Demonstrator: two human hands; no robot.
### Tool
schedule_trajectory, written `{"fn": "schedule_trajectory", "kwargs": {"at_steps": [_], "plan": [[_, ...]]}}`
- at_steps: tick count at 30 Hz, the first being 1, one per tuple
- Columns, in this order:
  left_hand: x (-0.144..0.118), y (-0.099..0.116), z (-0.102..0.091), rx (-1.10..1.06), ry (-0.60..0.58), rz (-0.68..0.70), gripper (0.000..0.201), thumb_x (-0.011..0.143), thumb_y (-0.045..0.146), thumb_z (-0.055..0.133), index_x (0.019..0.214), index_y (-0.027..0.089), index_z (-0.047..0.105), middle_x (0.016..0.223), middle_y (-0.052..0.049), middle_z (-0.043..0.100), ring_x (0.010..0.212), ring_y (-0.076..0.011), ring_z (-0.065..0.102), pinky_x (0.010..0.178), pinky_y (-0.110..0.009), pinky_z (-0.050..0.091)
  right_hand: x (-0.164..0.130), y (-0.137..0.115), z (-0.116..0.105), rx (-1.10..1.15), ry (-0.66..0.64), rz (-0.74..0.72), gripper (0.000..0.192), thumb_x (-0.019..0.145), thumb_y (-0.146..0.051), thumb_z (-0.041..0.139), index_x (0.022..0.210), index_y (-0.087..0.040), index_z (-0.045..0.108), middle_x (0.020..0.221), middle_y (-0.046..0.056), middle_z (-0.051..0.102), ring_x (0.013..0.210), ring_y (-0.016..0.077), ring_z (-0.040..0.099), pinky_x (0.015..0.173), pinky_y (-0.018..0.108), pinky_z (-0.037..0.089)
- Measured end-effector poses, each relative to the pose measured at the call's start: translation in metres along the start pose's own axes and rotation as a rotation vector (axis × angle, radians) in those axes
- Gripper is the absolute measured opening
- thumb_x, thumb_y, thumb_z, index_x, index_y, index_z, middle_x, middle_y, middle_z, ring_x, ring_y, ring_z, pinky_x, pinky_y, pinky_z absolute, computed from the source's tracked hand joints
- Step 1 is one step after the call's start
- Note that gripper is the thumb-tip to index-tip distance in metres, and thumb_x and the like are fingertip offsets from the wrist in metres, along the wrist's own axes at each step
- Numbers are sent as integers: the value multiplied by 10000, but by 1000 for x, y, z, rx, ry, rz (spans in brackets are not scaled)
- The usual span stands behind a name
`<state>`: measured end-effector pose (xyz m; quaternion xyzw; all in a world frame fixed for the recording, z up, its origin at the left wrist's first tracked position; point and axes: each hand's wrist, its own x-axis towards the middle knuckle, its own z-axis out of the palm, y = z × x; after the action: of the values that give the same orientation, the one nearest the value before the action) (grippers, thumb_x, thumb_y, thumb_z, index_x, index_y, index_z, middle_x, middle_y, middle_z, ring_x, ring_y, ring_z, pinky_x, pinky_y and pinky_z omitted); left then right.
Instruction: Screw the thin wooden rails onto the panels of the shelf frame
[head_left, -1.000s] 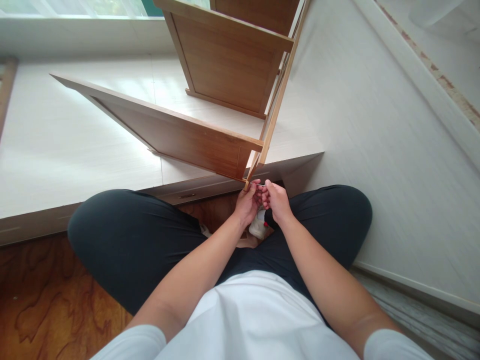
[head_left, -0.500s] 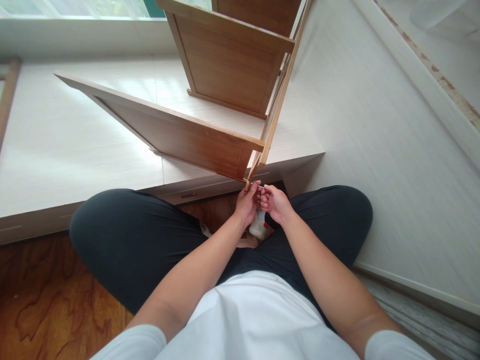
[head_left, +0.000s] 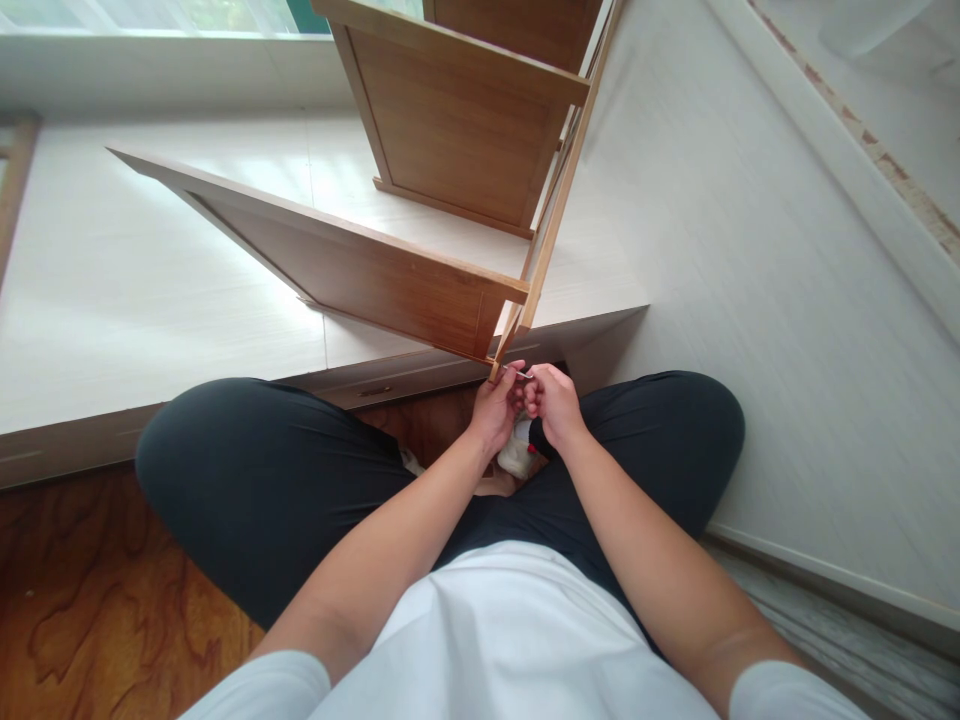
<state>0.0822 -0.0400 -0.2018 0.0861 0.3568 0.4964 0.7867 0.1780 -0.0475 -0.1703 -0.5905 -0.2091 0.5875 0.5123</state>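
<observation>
A wooden shelf rack [head_left: 420, 270] lies tipped on a white platform [head_left: 150, 300], its slim side rail [head_left: 551, 215] running down toward my lap. My left hand [head_left: 496, 408] and right hand [head_left: 553, 402] meet just below the rail's lower end, fingers pinched together on a small metal tool [head_left: 519, 372] that touches the rail's tip. A white object with a red part [head_left: 520, 455] lies under my hands between my legs, mostly hidden.
A second brown shelf panel [head_left: 457, 130] stands farther back on the platform. A white wall [head_left: 750, 300] rises close on the right. Wood-grain floor [head_left: 97, 600] shows at the lower left, and a window strip runs along the top.
My right hand has shifted slightly at the small metal tool, its fingers moving back up beside the left hand. The shelf rack has stayed where it was.
</observation>
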Motion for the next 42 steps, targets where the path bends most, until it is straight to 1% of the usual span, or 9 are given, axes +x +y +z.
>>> {"fn": "schedule_trajectory", "kwargs": {"at_steps": [6,13,18,21,26,28,35,38,42], "plan": [[0,0,-1,-17,-5,-15,354,787,396,835,1058,196,726,668,34,590,565,-84,544,521,-200,414,3,7,-1,-163,46,-142,262,836,-471,650,814,-223,568,476,-79,539,340,70,403,327,166,300],[5,-5,-6,-60,-39,-6,367,783,394,840,1069,203,714,731,17,625,603,-98,574,532,-211,442,-1,4,0,-225,38,-191,254,850,-453,648,808,-220,556,487,-81,542,359,70,425,340,169,298],[3,-4,-4,-79,-38,-8,369,781,391,843,1067,202,706,766,15,643,600,-99,578,525,-223,452,-1,5,0,-230,41,-207,275,868,-462,643,782,-213,564,482,-72,541,363,69,423,348,173,302],[1,-2,-2,-71,-24,-5,376,765,396,854,1047,194,708,760,19,645,592,-96,578,522,-226,459,1,5,-2,-138,33,-113,305,843,-474,675,743,-204,574,464,-66,518,351,70,402,338,181,280],[3,-1,-3,-29,15,-8,386,753,398,857,1040,180,716,767,8,672,591,-82,589,506,-192,429,6,-1,-4,132,-77,225,286,807,-394,683,658,-188,553,437,-62,464,346,71,373,352,195,279],[4,-2,-4,-24,23,-5,393,747,394,860,1042,176,717,768,5,680,588,-80,593,498,-186,423,7,-2,-4,163,-112,290,277,810,-379,670,652,-185,551,433,-58,463,345,73,374,355,198,278],[2,1,-3,-44,14,-34,432,717,388,881,1049,169,713,779,10,684,558,-93,598,473,-217,464,4,-1,-2,125,-48,220,238,808,-372,667,698,-175,589,438,-34,517,331,85,382,344,206,269],[2,2,-2,-65,20,-36,414,708,351,889,1037,170,715,809,12,695,575,-79,596,495,-209,480,4,-1,-2,125,-45,194,219,795,-360,679,720,-170,600,442,-35,522,336,83,390,344,197,274],[2,0,-2,-45,28,-41,405,705,336,890,1030,165,719,799,7,704,574,-77,597,492,-193,454,3,-1,-2,111,-49,168,235,785,-380,695,729,-182,582,447,-45,518,335,78,383,339,189,274]]}}
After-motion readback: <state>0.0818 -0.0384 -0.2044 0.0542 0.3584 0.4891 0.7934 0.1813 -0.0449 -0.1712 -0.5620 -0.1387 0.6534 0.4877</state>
